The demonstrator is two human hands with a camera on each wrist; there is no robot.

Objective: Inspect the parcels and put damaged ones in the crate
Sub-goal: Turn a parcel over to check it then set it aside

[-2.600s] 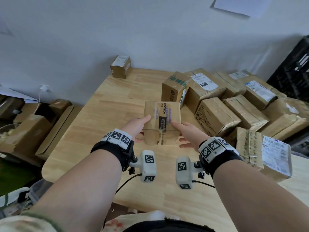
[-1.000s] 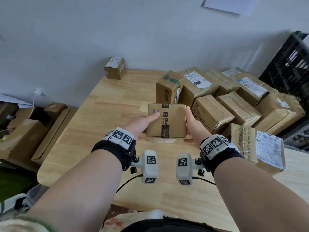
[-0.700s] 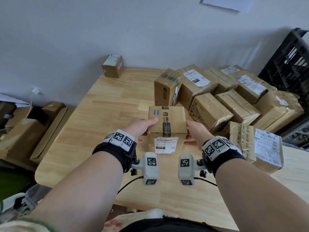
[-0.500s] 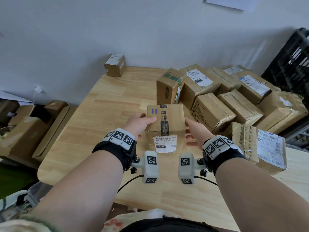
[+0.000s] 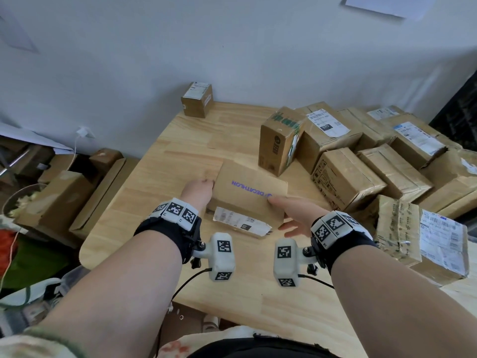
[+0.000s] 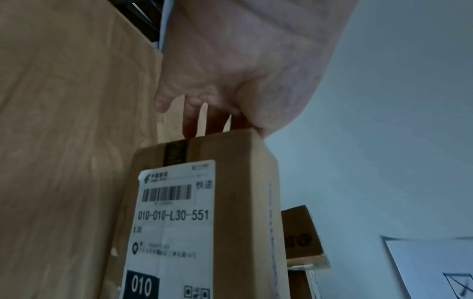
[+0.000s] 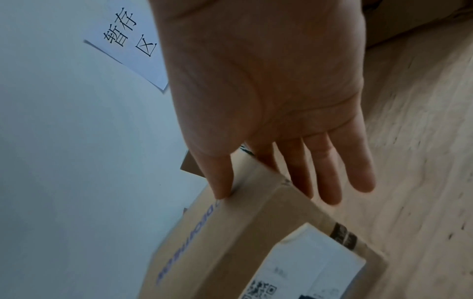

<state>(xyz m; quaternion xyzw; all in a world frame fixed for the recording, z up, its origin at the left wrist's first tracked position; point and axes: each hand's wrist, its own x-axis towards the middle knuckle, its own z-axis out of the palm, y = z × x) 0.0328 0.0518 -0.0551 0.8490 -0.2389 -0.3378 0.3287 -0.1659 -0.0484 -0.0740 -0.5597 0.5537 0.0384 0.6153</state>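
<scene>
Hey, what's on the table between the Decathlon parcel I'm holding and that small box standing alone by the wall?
Nothing: in the head view only bare wooden table separates the Decathlon parcel from the small box.

Pale blue-grey wall (image 5: 232, 42), white paper sheet (image 5: 384, 5) taped high, light wooden table (image 5: 180, 156), cluttered floor (image 5: 33, 254) left

Head view looks forward and down over the worktop (image 5: 180, 156) from above. Each wrist view looks along its palm, very close. All three share the held parcel (image 5: 247, 195) (image 6: 204, 212) (image 7: 245, 232).
</scene>
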